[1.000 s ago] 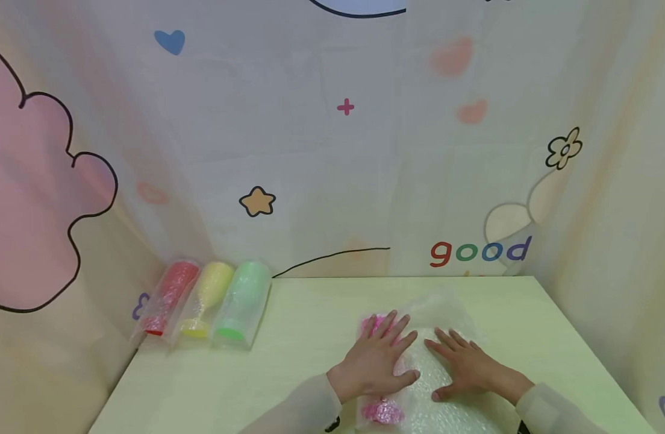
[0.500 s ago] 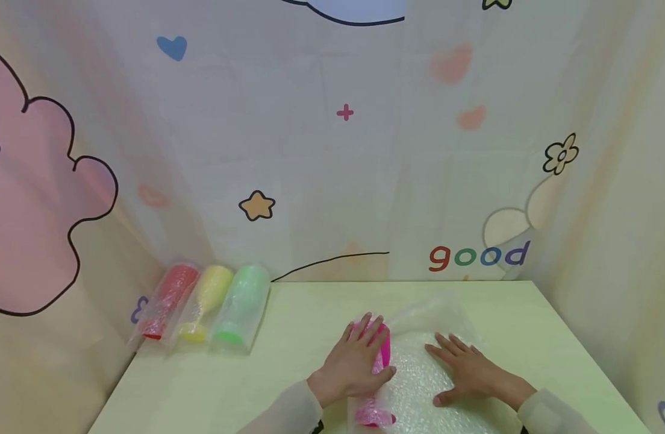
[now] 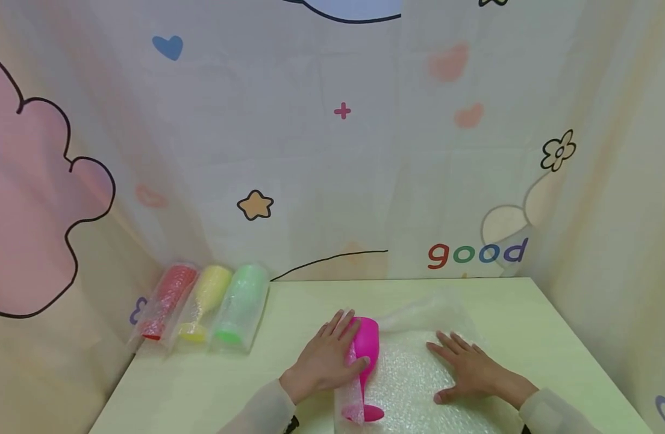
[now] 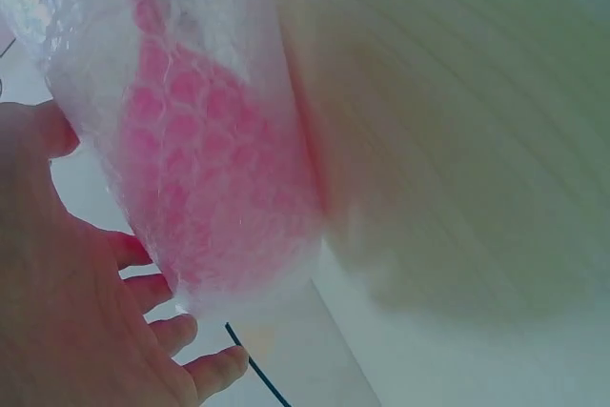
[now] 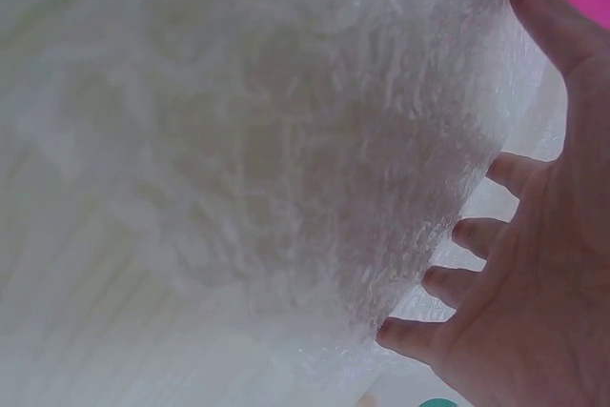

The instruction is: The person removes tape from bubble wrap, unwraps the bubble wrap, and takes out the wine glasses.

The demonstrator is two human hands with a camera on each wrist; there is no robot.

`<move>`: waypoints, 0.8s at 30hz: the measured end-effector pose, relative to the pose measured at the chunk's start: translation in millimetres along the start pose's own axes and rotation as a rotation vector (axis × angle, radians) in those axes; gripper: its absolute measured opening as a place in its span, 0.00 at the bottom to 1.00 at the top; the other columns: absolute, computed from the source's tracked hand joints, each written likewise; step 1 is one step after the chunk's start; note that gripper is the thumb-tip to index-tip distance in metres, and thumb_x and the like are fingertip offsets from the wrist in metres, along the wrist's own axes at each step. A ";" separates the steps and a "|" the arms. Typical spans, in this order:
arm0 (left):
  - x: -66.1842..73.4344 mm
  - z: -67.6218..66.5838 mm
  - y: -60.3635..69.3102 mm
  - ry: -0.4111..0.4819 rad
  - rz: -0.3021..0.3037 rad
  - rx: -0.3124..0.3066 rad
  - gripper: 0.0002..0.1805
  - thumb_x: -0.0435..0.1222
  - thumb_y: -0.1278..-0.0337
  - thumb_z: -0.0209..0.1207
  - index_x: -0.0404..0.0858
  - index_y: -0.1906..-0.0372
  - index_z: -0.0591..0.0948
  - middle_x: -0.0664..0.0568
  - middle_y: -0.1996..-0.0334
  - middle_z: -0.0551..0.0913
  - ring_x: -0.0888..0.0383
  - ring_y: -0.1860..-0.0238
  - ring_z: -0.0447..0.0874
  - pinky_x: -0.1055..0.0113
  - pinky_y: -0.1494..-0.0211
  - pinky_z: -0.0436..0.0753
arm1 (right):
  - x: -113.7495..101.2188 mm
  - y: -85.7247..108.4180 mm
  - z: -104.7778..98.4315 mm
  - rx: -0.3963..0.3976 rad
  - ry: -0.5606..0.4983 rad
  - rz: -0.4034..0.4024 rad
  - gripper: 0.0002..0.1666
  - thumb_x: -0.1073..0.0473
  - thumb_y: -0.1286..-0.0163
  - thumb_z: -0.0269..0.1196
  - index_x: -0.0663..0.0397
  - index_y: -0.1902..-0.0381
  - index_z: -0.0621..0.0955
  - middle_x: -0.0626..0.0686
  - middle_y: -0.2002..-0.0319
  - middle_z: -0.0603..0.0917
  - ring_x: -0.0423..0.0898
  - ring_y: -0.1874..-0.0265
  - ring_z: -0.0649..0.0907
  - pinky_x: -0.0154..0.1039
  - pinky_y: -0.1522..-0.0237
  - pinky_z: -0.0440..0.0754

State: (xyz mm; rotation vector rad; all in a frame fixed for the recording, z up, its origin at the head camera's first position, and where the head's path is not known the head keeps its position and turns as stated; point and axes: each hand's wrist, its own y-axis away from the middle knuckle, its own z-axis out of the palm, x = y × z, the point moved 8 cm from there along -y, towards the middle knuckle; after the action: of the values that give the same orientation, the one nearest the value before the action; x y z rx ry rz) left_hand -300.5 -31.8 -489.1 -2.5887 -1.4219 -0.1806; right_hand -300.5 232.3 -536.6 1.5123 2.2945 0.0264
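A bright pink goblet-shaped cup (image 3: 368, 343) lies on its side on a sheet of bubble wrap (image 3: 414, 386), its left part covered by a fold of the wrap. My left hand (image 3: 327, 361) rests with fingers spread on that fold and the cup. The left wrist view shows pink through the bubbles (image 4: 210, 178), beside the fingers of my left hand (image 4: 86, 302). Flat on the wrap, right of the cup, lies my right hand (image 3: 468, 371), fingers spread. In the right wrist view my right hand (image 5: 534, 274) touches the wrap (image 5: 381, 159).
Three wrapped cups lie side by side at the table's back left: red (image 3: 170, 301), yellow (image 3: 209, 298) and green (image 3: 241, 301). A printed curtain (image 3: 311, 150) hangs behind the table (image 3: 289, 313).
My left hand has moved left along with the pink cup, and more of the cup shows outside the fold. The right hand has stayed in about the same place.
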 end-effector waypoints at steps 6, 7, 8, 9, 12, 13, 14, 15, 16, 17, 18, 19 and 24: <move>-15.7 2.7 9.3 0.058 -0.047 0.001 0.46 0.67 0.34 0.38 0.44 0.21 0.52 0.52 0.20 0.47 0.50 0.19 0.43 0.48 0.22 0.59 | 1.7 3.4 -1.8 0.018 0.018 -0.017 0.65 0.25 0.56 0.69 0.49 0.26 0.62 0.65 0.23 0.54 0.73 0.27 0.54 0.79 0.38 0.55; -18.4 3.0 10.8 0.064 -0.053 0.003 0.46 0.67 0.34 0.38 0.43 0.21 0.52 0.52 0.20 0.47 0.49 0.19 0.43 0.49 0.22 0.59 | 1.6 4.3 -2.7 0.020 0.023 -0.017 0.65 0.25 0.55 0.69 0.49 0.26 0.62 0.65 0.23 0.55 0.73 0.27 0.54 0.79 0.38 0.56; -20.9 3.3 12.3 0.067 -0.060 0.003 0.46 0.67 0.34 0.39 0.43 0.21 0.52 0.53 0.20 0.48 0.50 0.19 0.44 0.49 0.22 0.59 | 1.0 5.4 -3.7 0.021 0.021 -0.018 0.64 0.26 0.55 0.70 0.50 0.26 0.62 0.65 0.23 0.55 0.74 0.27 0.54 0.79 0.38 0.56; -23.2 3.5 13.5 0.069 -0.061 0.005 0.46 0.66 0.34 0.39 0.43 0.21 0.52 0.53 0.20 0.48 0.49 0.20 0.44 0.50 0.22 0.59 | 0.7 6.4 -4.6 0.022 0.021 -0.017 0.64 0.27 0.55 0.70 0.50 0.26 0.63 0.65 0.23 0.55 0.74 0.27 0.55 0.80 0.39 0.56; -28.3 4.5 17.3 0.076 -0.063 0.004 0.45 0.66 0.34 0.39 0.42 0.22 0.52 0.52 0.20 0.49 0.49 0.20 0.45 0.51 0.22 0.59 | 0.3 8.5 -6.2 0.024 0.021 -0.012 0.63 0.28 0.55 0.71 0.50 0.26 0.63 0.65 0.23 0.55 0.74 0.27 0.55 0.80 0.39 0.56; -29.8 4.8 18.8 0.076 -0.062 0.001 0.45 0.66 0.34 0.39 0.42 0.22 0.53 0.52 0.20 0.49 0.49 0.20 0.45 0.52 0.22 0.59 | 0.9 8.8 -6.0 0.022 0.019 -0.006 0.63 0.28 0.55 0.71 0.50 0.26 0.63 0.64 0.23 0.55 0.74 0.27 0.55 0.80 0.39 0.55; -31.0 5.2 20.4 0.072 -0.060 0.000 0.45 0.65 0.33 0.38 0.41 0.22 0.53 0.52 0.20 0.49 0.49 0.20 0.45 0.53 0.22 0.59 | 1.5 9.2 -5.7 0.022 0.015 -0.001 0.64 0.27 0.55 0.70 0.49 0.26 0.63 0.64 0.23 0.55 0.73 0.27 0.55 0.80 0.38 0.55; -32.4 5.6 22.1 0.066 -0.055 -0.001 0.44 0.65 0.33 0.38 0.41 0.22 0.54 0.51 0.20 0.50 0.48 0.20 0.46 0.53 0.21 0.58 | 1.7 9.5 -5.3 0.025 0.017 -0.002 0.64 0.27 0.55 0.70 0.49 0.26 0.63 0.64 0.23 0.55 0.73 0.27 0.55 0.80 0.39 0.55; -34.1 6.1 23.7 0.059 -0.051 -0.002 0.43 0.64 0.32 0.37 0.40 0.23 0.55 0.51 0.20 0.50 0.48 0.20 0.46 0.54 0.21 0.57 | 2.6 9.5 -4.8 0.026 0.013 0.002 0.64 0.27 0.56 0.70 0.49 0.26 0.63 0.64 0.23 0.55 0.73 0.27 0.55 0.80 0.38 0.55; -35.8 6.7 25.3 0.050 -0.044 -0.001 0.42 0.63 0.31 0.37 0.40 0.23 0.56 0.50 0.21 0.51 0.48 0.20 0.47 0.54 0.21 0.57 | 3.5 9.6 -4.1 0.028 0.013 0.004 0.64 0.26 0.56 0.70 0.48 0.26 0.63 0.64 0.23 0.55 0.73 0.27 0.55 0.80 0.38 0.55; -37.6 6.5 26.8 0.044 -0.037 0.004 0.41 0.61 0.30 0.37 0.39 0.23 0.57 0.50 0.21 0.52 0.48 0.20 0.48 0.54 0.21 0.57 | 4.1 9.7 -3.8 0.029 0.010 0.007 0.64 0.26 0.56 0.70 0.48 0.26 0.63 0.63 0.23 0.55 0.73 0.26 0.55 0.79 0.38 0.55; -39.2 6.3 28.3 0.039 -0.031 0.009 0.39 0.59 0.29 0.38 0.38 0.24 0.58 0.49 0.21 0.53 0.47 0.20 0.48 0.55 0.21 0.57 | 4.8 10.0 -3.3 0.030 0.009 0.009 0.64 0.26 0.56 0.70 0.48 0.26 0.63 0.63 0.23 0.55 0.72 0.26 0.55 0.79 0.38 0.55; -48.7 9.8 32.0 -0.007 -0.023 0.006 0.39 0.56 0.31 0.45 0.37 0.24 0.59 0.48 0.21 0.54 0.45 0.21 0.49 0.54 0.22 0.60 | 6.9 11.2 -3.0 0.041 0.021 0.009 0.65 0.25 0.57 0.70 0.49 0.26 0.63 0.63 0.23 0.55 0.72 0.26 0.56 0.79 0.38 0.56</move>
State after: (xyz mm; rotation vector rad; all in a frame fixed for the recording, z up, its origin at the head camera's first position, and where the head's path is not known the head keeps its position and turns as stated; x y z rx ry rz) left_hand -299.3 -86.6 -511.4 -2.5716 -1.4527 -0.1707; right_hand -293.9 243.7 -533.4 1.5501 2.3186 -0.0026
